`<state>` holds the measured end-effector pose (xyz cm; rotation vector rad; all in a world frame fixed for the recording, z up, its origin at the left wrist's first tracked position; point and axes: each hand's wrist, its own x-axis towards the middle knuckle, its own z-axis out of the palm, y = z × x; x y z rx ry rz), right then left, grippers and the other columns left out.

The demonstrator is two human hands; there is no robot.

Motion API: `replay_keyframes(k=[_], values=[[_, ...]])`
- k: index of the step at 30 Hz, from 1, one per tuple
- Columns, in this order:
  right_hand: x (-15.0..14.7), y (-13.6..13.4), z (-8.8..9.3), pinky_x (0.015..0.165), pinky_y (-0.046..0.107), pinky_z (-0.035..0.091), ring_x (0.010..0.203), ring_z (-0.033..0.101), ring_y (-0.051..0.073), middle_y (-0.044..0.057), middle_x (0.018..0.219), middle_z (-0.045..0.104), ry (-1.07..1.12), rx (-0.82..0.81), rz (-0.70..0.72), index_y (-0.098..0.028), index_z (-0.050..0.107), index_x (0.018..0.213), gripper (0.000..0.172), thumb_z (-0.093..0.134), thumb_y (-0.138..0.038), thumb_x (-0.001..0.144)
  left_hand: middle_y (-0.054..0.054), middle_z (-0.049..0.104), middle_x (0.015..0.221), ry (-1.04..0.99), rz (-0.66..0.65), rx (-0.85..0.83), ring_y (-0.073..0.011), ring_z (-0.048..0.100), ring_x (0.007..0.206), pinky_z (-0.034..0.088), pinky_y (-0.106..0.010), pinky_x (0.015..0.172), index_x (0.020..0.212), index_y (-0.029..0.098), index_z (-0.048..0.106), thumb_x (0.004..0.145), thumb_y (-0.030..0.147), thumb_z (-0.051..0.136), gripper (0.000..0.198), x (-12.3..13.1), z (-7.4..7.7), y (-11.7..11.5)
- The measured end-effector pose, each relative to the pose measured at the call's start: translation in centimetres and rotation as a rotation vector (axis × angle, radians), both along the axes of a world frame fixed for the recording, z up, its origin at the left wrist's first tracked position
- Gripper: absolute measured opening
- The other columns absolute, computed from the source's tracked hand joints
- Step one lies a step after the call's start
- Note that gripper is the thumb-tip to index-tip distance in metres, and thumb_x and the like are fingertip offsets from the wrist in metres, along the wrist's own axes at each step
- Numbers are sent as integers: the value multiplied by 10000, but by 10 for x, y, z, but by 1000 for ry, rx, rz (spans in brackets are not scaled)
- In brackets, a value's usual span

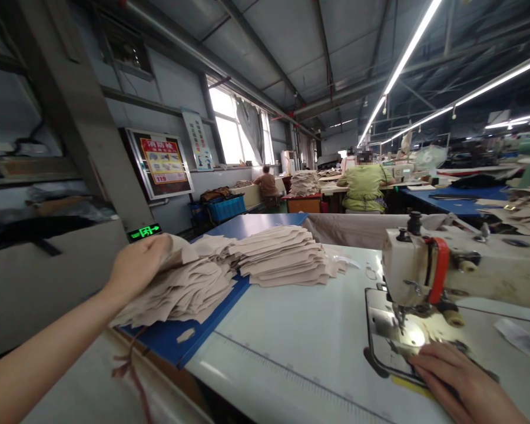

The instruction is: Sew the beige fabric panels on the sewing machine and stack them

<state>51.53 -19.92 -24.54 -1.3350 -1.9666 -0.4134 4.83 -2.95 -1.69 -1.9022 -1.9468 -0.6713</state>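
At the left, my left hand [142,262] is closed on the edge of a beige fabric piece [181,250] at the top of a loose pile of fabric [189,291]. A second, neater stack of beige pieces [287,256] lies just right of that pile. My right hand [453,377] rests palm down by the needle plate of a white sewing machine [468,265], its fingers together and stretched forward near the lit needle area. No fabric shows under its fingers.
The piles lie on a blue board [221,315] beside the pale machine table [291,341], which has a printed ruler. Behind it hangs beige cloth [348,229]. Farther back, a person in a yellow-green top [365,185] and another person [267,182] sit at tables. A blue crate [225,207] stands by the wall.
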Motion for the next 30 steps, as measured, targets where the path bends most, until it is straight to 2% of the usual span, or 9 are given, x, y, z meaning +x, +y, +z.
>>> replay_keyframes(k=[3,5,8,11,13,18,23,27,30], values=[[0,-2,-3,691,243,573,787,690,182,67,868,706,61,-105,-24,-256,722,882,297,457,-360,969,-78,690,1062,84,-200,-31,-287,600,1032,449,-361,877,991,143,650,948,361,272,438,38,-19,-10],[-1,-2,-3,710,258,563,808,676,183,69,883,693,98,-181,-36,-251,715,884,281,457,-324,970,-70,695,1026,135,-375,-82,-263,617,987,443,-352,892,935,182,654,945,398,314,403,70,-49,-18],[-5,-3,2,724,267,541,827,654,180,64,888,677,138,-262,-40,-240,709,901,241,475,-257,961,-56,694,865,179,-699,-190,-227,648,845,477,-325,780,826,214,634,969,353,294,394,124,-107,-31],[-9,-3,8,766,296,511,858,628,189,69,902,667,176,-313,-72,-217,700,893,246,465,-189,959,-34,657,727,166,-835,-226,-200,641,719,467,-301,683,712,217,573,967,289,316,369,176,-154,-40],[-10,-3,11,780,319,493,869,613,200,77,903,662,189,-342,-87,-199,697,896,258,449,-173,962,-28,636,689,139,-880,-223,-194,630,686,451,-293,655,674,215,536,961,266,337,353,205,-169,-42],[-15,-6,22,795,325,462,874,580,201,70,895,653,201,-396,-50,-190,687,921,241,449,-180,959,-17,604,678,69,-973,-206,-186,610,684,426,-284,649,664,215,492,982,294,326,367,251,-166,-41],[-31,-8,31,894,341,435,987,550,216,68,1042,648,56,-440,151,-223,645,1109,233,536,-203,904,-18,607,710,-41,-1172,-183,-176,594,703,424,-276,661,693,212,499,981,271,321,344,278,-165,-66],[-36,-4,29,987,364,398,1062,530,217,65,1098,642,102,-411,140,-214,637,1034,180,513,-203,904,-20,628,732,-167,-1408,-233,-164,593,685,448,-259,636,734,211,536,997,314,325,353,282,-170,-89],[-35,-2,30,1027,376,383,1130,508,219,75,1172,620,144,-383,129,-216,625,1087,239,491,-166,895,-44,687,908,-218,-1516,-267,-174,636,863,499,-262,783,906,211,617,1013,365,307,362,269,-176,-82]])
